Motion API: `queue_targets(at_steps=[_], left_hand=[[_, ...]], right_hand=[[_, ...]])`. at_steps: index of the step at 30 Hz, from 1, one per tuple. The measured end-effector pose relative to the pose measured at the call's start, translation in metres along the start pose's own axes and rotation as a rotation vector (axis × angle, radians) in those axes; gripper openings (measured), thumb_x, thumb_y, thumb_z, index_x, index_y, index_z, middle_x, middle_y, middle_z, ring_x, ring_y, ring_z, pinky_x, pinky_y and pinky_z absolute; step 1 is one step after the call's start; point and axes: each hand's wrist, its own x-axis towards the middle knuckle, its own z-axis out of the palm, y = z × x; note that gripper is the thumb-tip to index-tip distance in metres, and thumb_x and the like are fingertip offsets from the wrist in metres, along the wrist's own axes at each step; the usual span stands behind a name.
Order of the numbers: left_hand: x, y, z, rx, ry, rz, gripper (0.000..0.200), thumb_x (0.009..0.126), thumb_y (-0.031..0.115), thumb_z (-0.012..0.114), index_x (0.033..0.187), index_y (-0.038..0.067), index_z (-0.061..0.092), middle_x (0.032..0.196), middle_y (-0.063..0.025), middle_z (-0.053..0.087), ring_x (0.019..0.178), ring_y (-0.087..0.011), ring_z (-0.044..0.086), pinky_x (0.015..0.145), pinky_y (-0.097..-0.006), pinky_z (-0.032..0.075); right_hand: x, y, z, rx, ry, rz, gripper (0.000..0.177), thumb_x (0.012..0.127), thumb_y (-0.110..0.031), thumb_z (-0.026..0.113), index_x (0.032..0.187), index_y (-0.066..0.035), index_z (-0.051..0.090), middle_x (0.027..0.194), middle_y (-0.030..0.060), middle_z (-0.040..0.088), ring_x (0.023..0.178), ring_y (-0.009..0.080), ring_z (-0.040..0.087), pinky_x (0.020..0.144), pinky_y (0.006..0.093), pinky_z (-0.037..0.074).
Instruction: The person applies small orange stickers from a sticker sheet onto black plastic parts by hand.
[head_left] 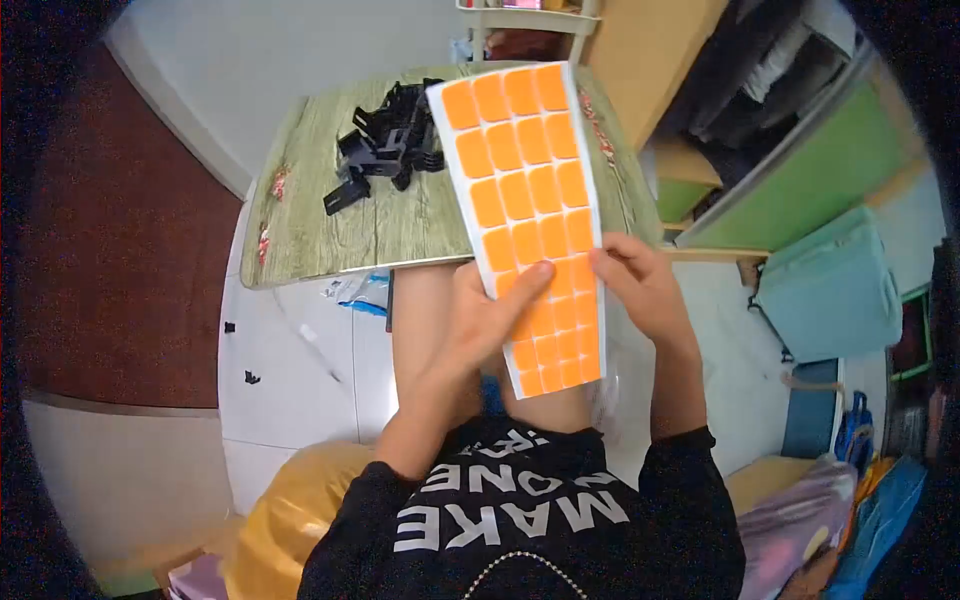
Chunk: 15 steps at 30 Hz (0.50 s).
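Note:
A long white-backed sheet of orange square stickers (540,240) is held up in front of me, above my lap and over the table's near edge. My left hand (490,310) grips its left side, with the thumb lying across the orange squares and the other fingers hidden behind. At the sheet's right edge, my right hand (640,280) pinches it between thumb and fingers. Several black plastic parts (390,140) lie in a heap on the table, left of the sheet's upper half.
The green wood-patterned table (330,240) stands ahead. On the floor are a blue-and-white plastic packet (365,293) and small black pieces (251,377). A light-teal suitcase (830,285) stands at the right, near an open wardrobe (790,150). A yellow covered seat (300,510) is at lower left.

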Motion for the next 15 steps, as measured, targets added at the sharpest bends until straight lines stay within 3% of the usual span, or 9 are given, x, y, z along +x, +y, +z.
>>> queue_targets(at_steps=[1, 7, 9, 11, 13, 15], left_hand=[[0.005, -0.002, -0.005, 0.005, 0.056, 0.010, 0.026, 0.077, 0.012, 0.065, 0.096, -0.004, 0.058, 0.084, -0.0104, 0.064, 0.067, -0.0120, 0.059, 0.057, -0.0187, 0.047], [0.021, -0.004, -0.021, 0.001, 0.318, 0.068, 0.024, 0.076, 0.008, 0.064, 0.097, -0.003, 0.058, 0.087, -0.0104, 0.063, 0.072, -0.0131, 0.059, 0.060, -0.0214, 0.047], [0.027, 0.003, -0.029, -0.008, 0.394, 0.096, 0.024, 0.075, 0.007, 0.065, 0.097, -0.002, 0.058, 0.086, -0.0099, 0.063, 0.071, -0.0124, 0.057, 0.061, -0.0221, 0.047], [0.039, 0.011, -0.036, 0.117, 0.542, 0.351, 0.023, 0.074, 0.007, 0.066, 0.095, 0.001, 0.059, 0.080, -0.0068, 0.062, 0.071, -0.0111, 0.055, 0.063, -0.0215, 0.045], [0.044, 0.008, -0.050, 0.267, 0.566, 0.384, 0.024, 0.073, 0.007, 0.066, 0.095, 0.002, 0.059, 0.082, -0.0067, 0.061, 0.071, -0.0117, 0.054, 0.063, -0.0215, 0.045], [0.044, 0.000, -0.066, 0.572, 0.596, 0.424, 0.024, 0.072, 0.007, 0.066, 0.095, 0.003, 0.060, 0.085, -0.0064, 0.060, 0.071, -0.0131, 0.054, 0.065, -0.0214, 0.044]], right_hand=[[0.008, 0.003, 0.002, -0.022, -0.132, 0.026, 0.013, 0.082, -0.008, 0.052, 0.092, -0.001, 0.057, 0.072, 0.0003, 0.055, 0.063, 0.0049, 0.046, 0.056, 0.0181, 0.039], [0.055, 0.011, -0.004, -0.163, -0.323, 0.106, 0.013, 0.084, -0.012, 0.050, 0.080, -0.001, 0.055, 0.067, 0.0012, 0.051, 0.059, 0.0074, 0.044, 0.053, 0.0211, 0.037], [0.073, 0.012, -0.021, -0.369, -0.494, 0.025, 0.015, 0.084, -0.013, 0.049, 0.077, 0.000, 0.053, 0.066, 0.0035, 0.051, 0.057, 0.0110, 0.043, 0.054, 0.0242, 0.037], [0.095, 0.012, -0.038, -0.577, -0.666, -0.073, 0.018, 0.084, -0.015, 0.047, 0.075, 0.000, 0.051, 0.065, 0.0059, 0.052, 0.056, 0.0146, 0.043, 0.054, 0.0272, 0.038], [0.117, 0.017, -0.049, -0.850, -0.662, -0.173, 0.018, 0.082, -0.015, 0.047, 0.078, 0.001, 0.053, 0.066, 0.0113, 0.053, 0.060, 0.0235, 0.048, 0.060, 0.0328, 0.041], [0.138, 0.029, -0.053, -1.006, -0.617, -0.269, 0.018, 0.082, -0.016, 0.048, 0.079, 0.000, 0.054, 0.073, 0.0127, 0.055, 0.065, 0.0255, 0.050, 0.062, 0.0347, 0.042]])
